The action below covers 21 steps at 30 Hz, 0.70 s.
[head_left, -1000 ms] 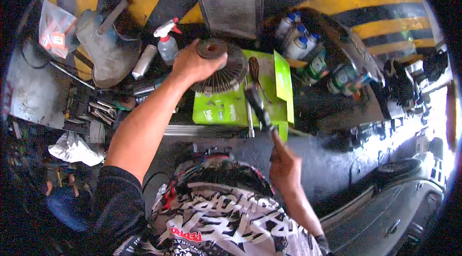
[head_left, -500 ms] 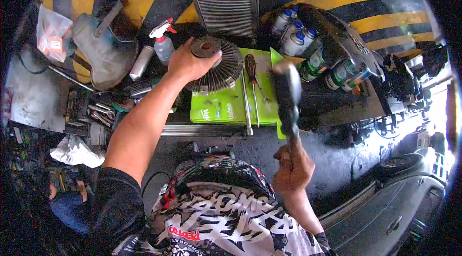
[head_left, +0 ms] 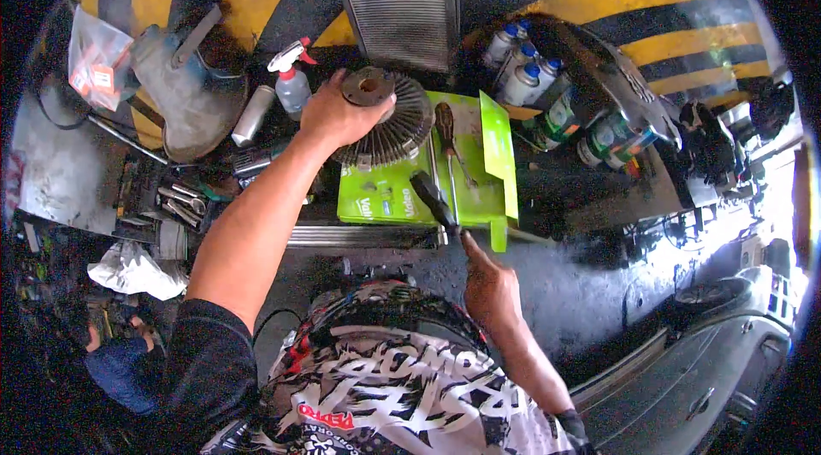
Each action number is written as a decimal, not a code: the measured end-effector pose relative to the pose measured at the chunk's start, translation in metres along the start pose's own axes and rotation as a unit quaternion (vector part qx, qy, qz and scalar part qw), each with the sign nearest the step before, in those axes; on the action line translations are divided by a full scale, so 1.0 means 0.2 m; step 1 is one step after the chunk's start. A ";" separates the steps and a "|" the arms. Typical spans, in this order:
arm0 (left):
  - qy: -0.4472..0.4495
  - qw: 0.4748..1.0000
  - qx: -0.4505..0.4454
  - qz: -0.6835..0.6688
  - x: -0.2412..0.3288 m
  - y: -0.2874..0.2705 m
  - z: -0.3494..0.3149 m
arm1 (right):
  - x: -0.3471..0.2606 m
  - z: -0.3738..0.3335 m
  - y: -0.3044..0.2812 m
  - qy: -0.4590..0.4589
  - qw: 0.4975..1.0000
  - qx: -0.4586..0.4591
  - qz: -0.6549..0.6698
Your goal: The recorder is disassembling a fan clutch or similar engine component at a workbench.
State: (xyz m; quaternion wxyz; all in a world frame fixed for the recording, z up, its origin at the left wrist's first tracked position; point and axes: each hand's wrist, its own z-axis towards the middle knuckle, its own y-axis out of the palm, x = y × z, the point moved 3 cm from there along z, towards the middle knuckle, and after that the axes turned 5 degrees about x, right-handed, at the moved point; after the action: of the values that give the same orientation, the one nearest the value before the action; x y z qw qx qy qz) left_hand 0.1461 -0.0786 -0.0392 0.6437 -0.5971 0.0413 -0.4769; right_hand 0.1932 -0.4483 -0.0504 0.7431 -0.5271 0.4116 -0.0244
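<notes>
My left hand [head_left: 335, 120] grips the round hub of a finned metal fan clutch [head_left: 410, 120], with its flat flange uppermost. The clutch rests on a bright green carton [head_left: 376, 203] on the bench. Lower right of it, my right hand [head_left: 494, 288] is closed at the near end of a dark hammer-like tool [head_left: 433, 198], the index finger stretched along it. This tool slants over the carton; its exact kind is unclear. Nearby on the carton lie a brown-handled screwdriver [head_left: 444, 123] and long metal bars.
A spray bottle [head_left: 293, 89] and a silver can [head_left: 253, 115] stand left of the clutch. Behind it leans a finned radiator [head_left: 400, 14]. Blue-capped cans [head_left: 522, 83] are at right. Loose sockets [head_left: 181, 203] lie left; a grey car [head_left: 693, 378] is lower right.
My right hand has moved left and slightly forward, swinging the tool down from an upright position to slant over the carton. My left hand stays on the clutch, which has barely shifted.
</notes>
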 end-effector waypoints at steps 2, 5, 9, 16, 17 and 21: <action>-0.015 1.000 0.007 -0.018 -0.03 -0.02 0.02 | -0.06 0.02 -0.07 -0.007 0.999 0.021 0.035; -0.037 0.999 0.008 -0.019 -0.04 -0.04 -0.01 | -0.19 0.05 -0.20 -0.050 0.987 0.097 0.120; 0.009 1.000 -0.024 -0.005 -0.02 0.04 0.00 | -0.03 0.06 -0.02 -0.080 0.994 0.080 -0.004; 0.002 0.999 -0.053 0.006 -0.14 0.05 0.01 | -0.16 0.09 -0.20 -0.064 0.985 0.123 0.102; 0.003 0.999 -0.051 0.006 -0.15 0.06 0.01 | -0.21 0.07 -0.23 -0.117 0.969 0.180 0.122; 0.043 0.997 -0.002 0.060 0.05 0.04 -0.03 | 0.01 0.08 -0.03 0.007 0.999 -0.008 -0.037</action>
State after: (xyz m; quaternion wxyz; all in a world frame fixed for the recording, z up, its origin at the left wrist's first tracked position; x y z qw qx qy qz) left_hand 0.1528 -0.0907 -0.0428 0.6679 -0.5735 0.1053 -0.4624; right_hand 0.2058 -0.4394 -0.0455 0.7346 -0.5479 0.3968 -0.0525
